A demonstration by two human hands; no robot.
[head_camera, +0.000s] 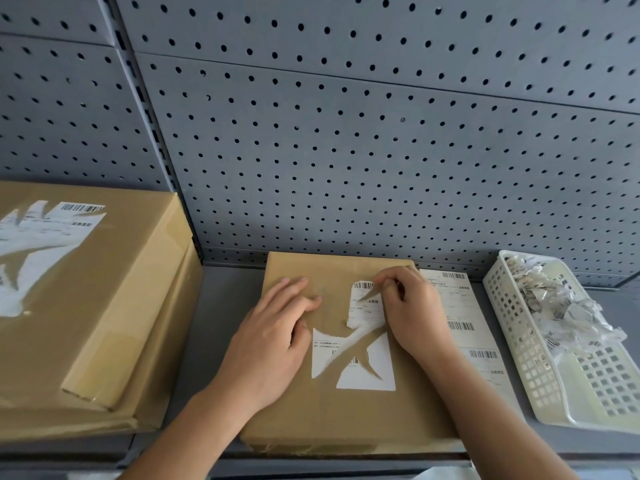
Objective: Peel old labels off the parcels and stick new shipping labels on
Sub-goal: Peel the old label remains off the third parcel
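Thumb and forefinger of the right hand [412,306] pinch the upper right corner of the old label [367,308], just beside its barcode, with the other fingers curled in behind. A small flap of paper looks lifted at that corner. The piece in the grip is a tall strip whose long axis runs from the far edge of the parcel [346,417] toward the person. It lies left of the pinching fingers and nearer the person, so the peel most likely has to travel down and leftward along that strip. Below it, more torn white pieces of the same label sit flat on the brown wrap, apart from that hand.

The left hand [273,337] lies flat on the parcel just left of the label, fingers straight, pressing the wrap down. It holds nothing and is the farther of the two from the lifted corner.

The parcel rests on the grey desk [221,323], close to the pegboard wall [346,150]. Just right of it, partly under the right forearm, lies a sheet of new labels [464,306]. Beyond that stands a white basket [530,358] holding crumpled scraps [561,299]. At far left is a stack of parcels [104,306], the top one also bearing a half-torn label
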